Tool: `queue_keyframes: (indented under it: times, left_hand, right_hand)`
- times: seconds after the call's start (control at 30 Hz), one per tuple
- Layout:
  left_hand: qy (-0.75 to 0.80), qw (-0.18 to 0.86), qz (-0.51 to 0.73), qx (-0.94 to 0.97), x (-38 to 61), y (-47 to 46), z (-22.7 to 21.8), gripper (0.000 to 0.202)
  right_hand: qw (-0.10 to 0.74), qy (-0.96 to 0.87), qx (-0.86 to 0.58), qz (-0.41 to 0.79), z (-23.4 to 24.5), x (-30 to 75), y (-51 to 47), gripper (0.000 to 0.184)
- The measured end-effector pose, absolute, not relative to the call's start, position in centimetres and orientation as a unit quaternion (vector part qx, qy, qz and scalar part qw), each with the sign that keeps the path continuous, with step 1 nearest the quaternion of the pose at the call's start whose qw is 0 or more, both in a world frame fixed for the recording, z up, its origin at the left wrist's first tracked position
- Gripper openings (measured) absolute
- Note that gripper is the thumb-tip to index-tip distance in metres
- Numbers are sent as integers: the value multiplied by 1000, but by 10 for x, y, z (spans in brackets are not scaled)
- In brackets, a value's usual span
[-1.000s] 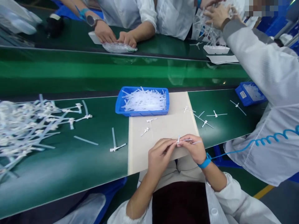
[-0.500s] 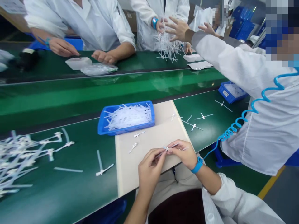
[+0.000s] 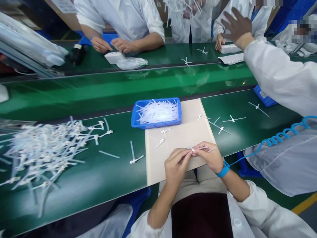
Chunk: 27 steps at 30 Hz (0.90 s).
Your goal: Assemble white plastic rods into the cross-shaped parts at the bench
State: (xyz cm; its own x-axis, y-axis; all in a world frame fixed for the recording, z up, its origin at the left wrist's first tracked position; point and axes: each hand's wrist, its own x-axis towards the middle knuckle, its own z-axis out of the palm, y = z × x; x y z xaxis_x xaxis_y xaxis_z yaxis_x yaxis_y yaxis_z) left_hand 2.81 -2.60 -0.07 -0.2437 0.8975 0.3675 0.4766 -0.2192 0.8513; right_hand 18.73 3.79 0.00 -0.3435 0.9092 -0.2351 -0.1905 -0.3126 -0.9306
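Above the front of the beige board [image 3: 183,122], my left hand [image 3: 176,163] and my right hand [image 3: 209,156] meet fingertip to fingertip. Both pinch one small white fitting with thin tubes [image 3: 192,149]; a pale tube end sticks out past my right fingers. The fingers hide much of this piece. A blue wristband with a coiled cord is on my right wrist. Behind the hands, two small white fittings [image 3: 160,142] lie on the board, and another fitting [image 3: 199,116] is near its right edge. A blue bin [image 3: 138,125] full of short clear tubes stands at the board's back left.
A large heap of tubed fittings [image 3: 49,142] covers the left of the green table. Several fittings [image 3: 232,119] lie to the right. Across the green belt [image 3: 111,81], people in white coats work. A co-worker's arm [image 3: 277,72] reaches over from the right; the blue coiled cord [image 3: 269,141] hangs there.
My view has swung left, so the scene sits further right and more of the heap shows. The bundle of tubes across the belt has been lifted. My hands keep their pinch on the fitting.
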Motion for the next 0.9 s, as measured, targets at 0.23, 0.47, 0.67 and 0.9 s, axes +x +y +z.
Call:
queue_keyframes:
  times: [0.23,0.47,0.67,0.9]
  left_hand:
    - [586,222,530,570,26,-23,-5,14]
    - [590,281,584,481,22,-28,-16,42]
    - [579,311,585,476,20,-28,-22,42]
    - [569,305,590,485,19,-29,-19,37]
  right_hand:
    - [411,-431,-400,697,-4,187,36,33]
    - [563,-500,-500,428,20,267,83,28]
    - [475,-699,-514,146,37,340,125,29]
    - [329,-761,-509,231,19,370,84,48]
